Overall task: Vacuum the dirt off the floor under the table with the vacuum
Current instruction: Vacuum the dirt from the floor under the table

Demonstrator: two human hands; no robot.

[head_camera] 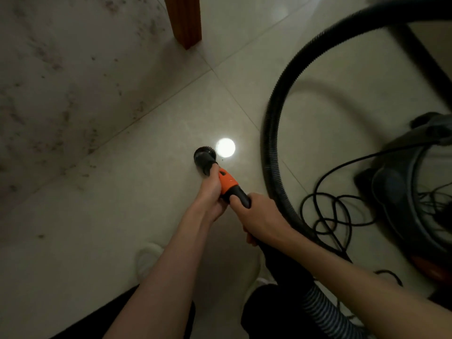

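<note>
- I hold the vacuum's wand (226,183) in both hands; its orange collar sits between them and its round black brush nozzle (203,156) points down at the tiled floor (146,216), roughly in the middle of what I can see; whether the bristles touch the tile I cannot tell.
- My left hand (210,192) is wrapped round the wand just behind the nozzle, fingers curled over the front of the orange collar.
- My right hand (259,216) grips the black tube right behind the collar, fingers closed round it, touching or nearly touching my left hand.
- From under my right hand the ribbed black hose (269,133) runs down toward my legs, and a big loop of it rises on the right and arches away toward the top right corner.
- The vacuum's dark canister body (411,192) stands on the floor at the right edge, blurred, with its black power cord (327,216) lying in loose tangled coils just beside it.
- Dirt (56,62), as dark specks and smudges, covers the tiles toward the upper left, well apart from the nozzle.
- A brown wooden table leg (187,20) stands on the floor at the top, beside that dirty patch.
- A bright round light reflection (225,147) shines on the tile just right of the nozzle.
- My pale shoe (146,260) shows below my left forearm.
</note>
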